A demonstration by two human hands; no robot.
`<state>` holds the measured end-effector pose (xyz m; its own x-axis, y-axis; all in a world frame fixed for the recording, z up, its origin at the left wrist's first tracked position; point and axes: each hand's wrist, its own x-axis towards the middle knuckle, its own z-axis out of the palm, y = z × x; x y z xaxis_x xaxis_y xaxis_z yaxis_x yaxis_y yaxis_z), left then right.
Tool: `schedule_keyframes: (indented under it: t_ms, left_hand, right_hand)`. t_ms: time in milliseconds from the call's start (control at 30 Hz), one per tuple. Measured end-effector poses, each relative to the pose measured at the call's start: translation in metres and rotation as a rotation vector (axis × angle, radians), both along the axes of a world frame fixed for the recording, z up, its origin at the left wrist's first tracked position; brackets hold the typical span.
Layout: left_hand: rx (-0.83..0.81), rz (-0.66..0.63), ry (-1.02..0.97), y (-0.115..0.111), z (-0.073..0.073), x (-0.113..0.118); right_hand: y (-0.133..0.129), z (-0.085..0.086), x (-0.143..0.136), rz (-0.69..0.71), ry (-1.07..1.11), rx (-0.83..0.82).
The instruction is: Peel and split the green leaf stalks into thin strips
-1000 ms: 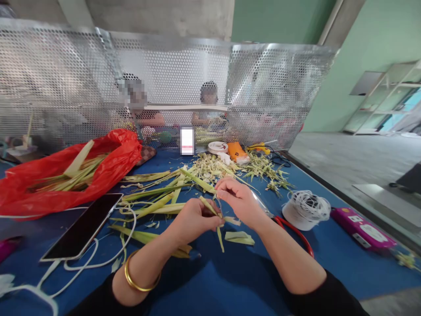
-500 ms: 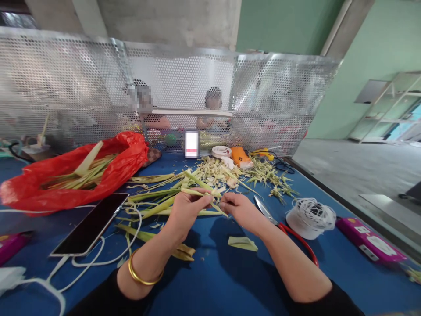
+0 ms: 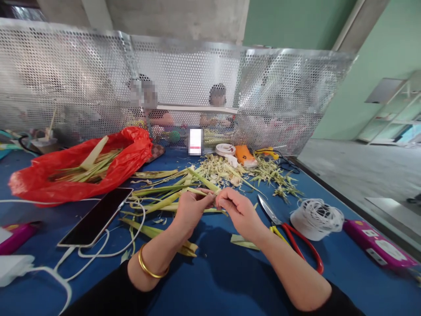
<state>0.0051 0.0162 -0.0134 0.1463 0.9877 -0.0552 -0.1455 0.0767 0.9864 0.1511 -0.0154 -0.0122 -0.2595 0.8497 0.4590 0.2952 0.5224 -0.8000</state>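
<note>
Between the left fingers (image 3: 206, 200) lies a slim, pale-green leaf strip (image 3: 196, 191).

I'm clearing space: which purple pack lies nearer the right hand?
The purple pack just right of the white string; the other pack lies at the picture's left edge.

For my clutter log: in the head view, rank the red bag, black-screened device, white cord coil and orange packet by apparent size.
1. Red bag
2. Black-screened device, white cord coil: too alike to rank
3. Orange packet
</note>
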Motion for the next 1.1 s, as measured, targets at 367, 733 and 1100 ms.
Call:
schedule_keyframes:
  t_ms: [367,733,1100]
  left_hand:
    - [0.414,0.062,0.677,-0.004,-0.003,-0.003]
    - [1.06,0.063,1.555,-0.033,-0.003,-0.011]
    - [0.743,-0.292,1.418,-0.08,-0.008,-0.01]
  right_hand:
    - [0.003,-0.001,-0.002,-0.133,0.018,-0.086]
    - [0.004,0.008,0.004,-0.091,0.063,-0.407]
    - [0.007,-0.007,0.01,0.077,-0.239,-0.541]
